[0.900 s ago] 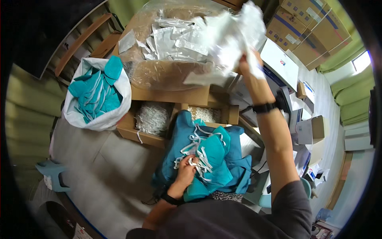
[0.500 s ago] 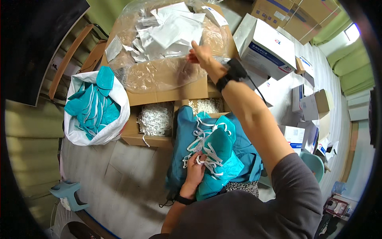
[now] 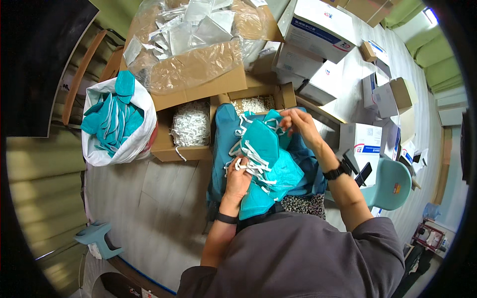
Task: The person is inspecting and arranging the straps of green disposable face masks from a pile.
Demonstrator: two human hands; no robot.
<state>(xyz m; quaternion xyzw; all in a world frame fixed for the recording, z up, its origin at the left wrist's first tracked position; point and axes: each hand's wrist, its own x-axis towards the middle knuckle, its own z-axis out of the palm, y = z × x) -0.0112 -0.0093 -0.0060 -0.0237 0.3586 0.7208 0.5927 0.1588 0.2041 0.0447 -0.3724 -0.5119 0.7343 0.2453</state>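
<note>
A pile of teal face masks (image 3: 259,144) with white straps lies on my lap, over a darker teal cloth (image 3: 224,141). My left hand (image 3: 238,181) is closed at the near left of the pile, gripping white straps (image 3: 257,161) of the masks. At the pile's far right edge, my right hand (image 3: 299,125) has its fingers loosely bent and apart, close to a teal mask (image 3: 273,118); I see nothing held in it. Ahead, flat silver-white packets (image 3: 198,30) lie in a plastic-lined cardboard box (image 3: 198,89).
At left stands a white sack (image 3: 149,107) of teal mask pieces (image 3: 112,121). An open carton (image 3: 166,151) holds white straps (image 3: 191,124); another carton (image 3: 285,94) holds small pale pieces. White-and-blue boxes (image 3: 323,30) are stacked at right, near a pale teal stool (image 3: 392,184).
My right hand has come back from above the packets to the far right edge of the mask pile. My left hand still grips the straps. The view has shifted.
</note>
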